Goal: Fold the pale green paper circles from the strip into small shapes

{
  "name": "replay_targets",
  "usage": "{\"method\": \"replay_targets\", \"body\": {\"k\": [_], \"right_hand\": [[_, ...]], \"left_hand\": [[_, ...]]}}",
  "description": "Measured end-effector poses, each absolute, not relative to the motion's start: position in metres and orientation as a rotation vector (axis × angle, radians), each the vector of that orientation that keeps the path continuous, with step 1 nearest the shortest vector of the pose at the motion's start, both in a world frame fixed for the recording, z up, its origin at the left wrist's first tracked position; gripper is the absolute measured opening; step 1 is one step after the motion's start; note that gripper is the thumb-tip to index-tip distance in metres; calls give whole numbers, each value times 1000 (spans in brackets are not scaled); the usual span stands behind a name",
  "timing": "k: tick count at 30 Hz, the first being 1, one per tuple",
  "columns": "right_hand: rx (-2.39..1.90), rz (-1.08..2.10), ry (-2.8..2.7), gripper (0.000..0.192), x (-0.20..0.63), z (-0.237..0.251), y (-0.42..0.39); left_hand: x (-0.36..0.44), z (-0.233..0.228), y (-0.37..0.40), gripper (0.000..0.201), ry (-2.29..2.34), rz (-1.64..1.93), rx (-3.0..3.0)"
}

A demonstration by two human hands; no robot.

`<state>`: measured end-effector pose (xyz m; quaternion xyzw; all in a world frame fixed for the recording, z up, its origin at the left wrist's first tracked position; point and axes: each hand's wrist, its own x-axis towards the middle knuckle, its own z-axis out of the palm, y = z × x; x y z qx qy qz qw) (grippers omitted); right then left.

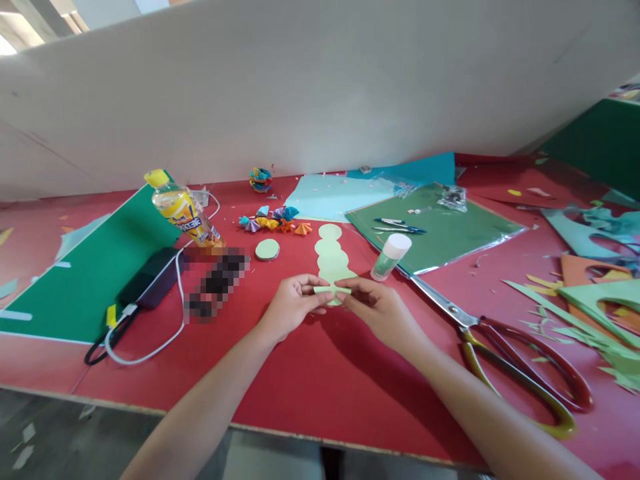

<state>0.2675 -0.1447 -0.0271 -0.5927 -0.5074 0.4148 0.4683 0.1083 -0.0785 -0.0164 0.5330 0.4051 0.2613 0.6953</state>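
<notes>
Between them, my two hands pinch a light green paper piece, bent or folded where the fingers meet. My left hand grips its left end and my right hand its right end. Just beyond lies a chain of overlapping light green paper circles on the red table; whether the held piece is joined to it I cannot tell. A glue stick with a white cap stands right of the chain. To the left rests a small stack of round green paper discs.
Large scissors lie right of my right arm. Pens rest on a green plastic-covered sheet. Colourful folded paper pieces sit behind the discs. A yellow-capped bottle and a black power bank with white cable are left; paper scraps right.
</notes>
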Motion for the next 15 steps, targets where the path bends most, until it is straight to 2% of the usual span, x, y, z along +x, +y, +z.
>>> {"method": "replay_targets", "body": {"k": [15], "right_hand": [[-1478, 984, -1246, 31, 267, -27, -146]], "left_hand": [[105, -19, -78, 32, 936, 536, 1346]]}}
